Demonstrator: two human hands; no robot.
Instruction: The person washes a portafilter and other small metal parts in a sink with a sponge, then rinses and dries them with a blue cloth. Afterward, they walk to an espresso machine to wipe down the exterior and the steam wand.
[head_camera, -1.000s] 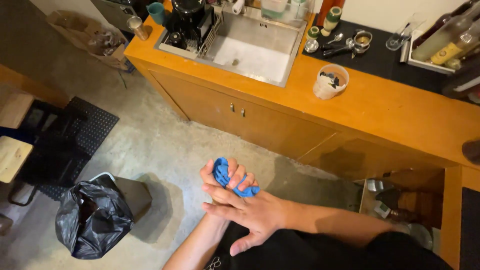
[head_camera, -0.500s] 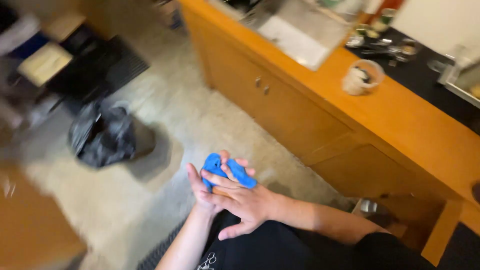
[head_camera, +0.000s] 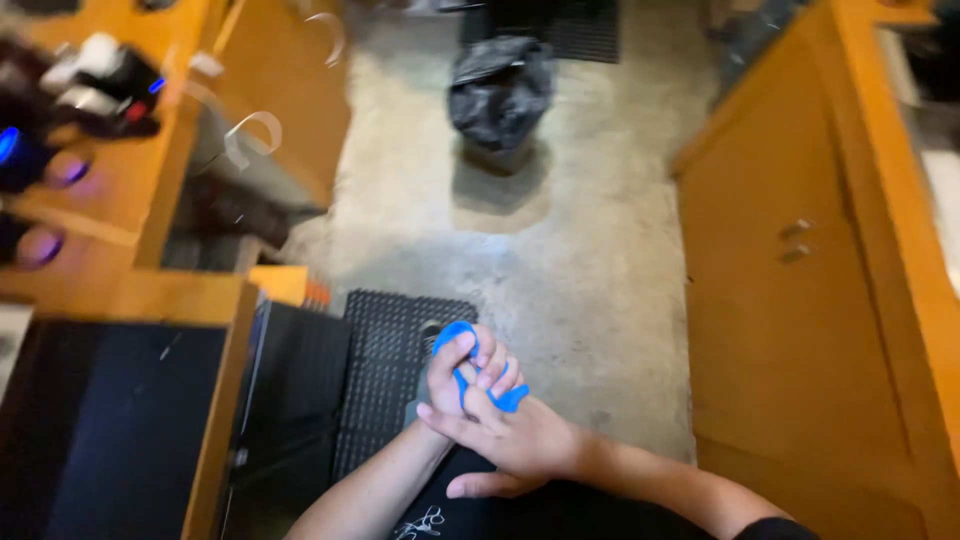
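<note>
Blue glove (head_camera: 458, 338), thin and rubbery by the look of it, sits partly over the left hand (head_camera: 462, 375): blue shows bunched over the top of the fingers and again as a strip lower down near the wrist side, with bare fingers between, so it is neither fully on nor fully off. The left hand is raised in front of the body, fingers curled together around the blue material. The right hand (head_camera: 515, 445) lies across it from below and the right, fingers closed on the left hand and pinching the glove's lower edge; the thumb sticks out free underneath. Both hands are held in mid-air above a black ribbed floor mat (head_camera: 395, 375), not resting on anything. Judged step: working the glove along the left hand, midway; whether pulling on or peeling off I cannot tell from this view. The next move likely calls for a firm pinch on the loose edge and a steady pull along the fingers without tearing. Around: bare concrete floor (head_camera: 570, 250), a bin lined with a black bag (head_camera: 500, 90) well ahead, orange wooden cabinets (head_camera: 800, 330) on the right, a wooden surface (head_camera: 110, 190) with blurred dark gear on the left.
</note>
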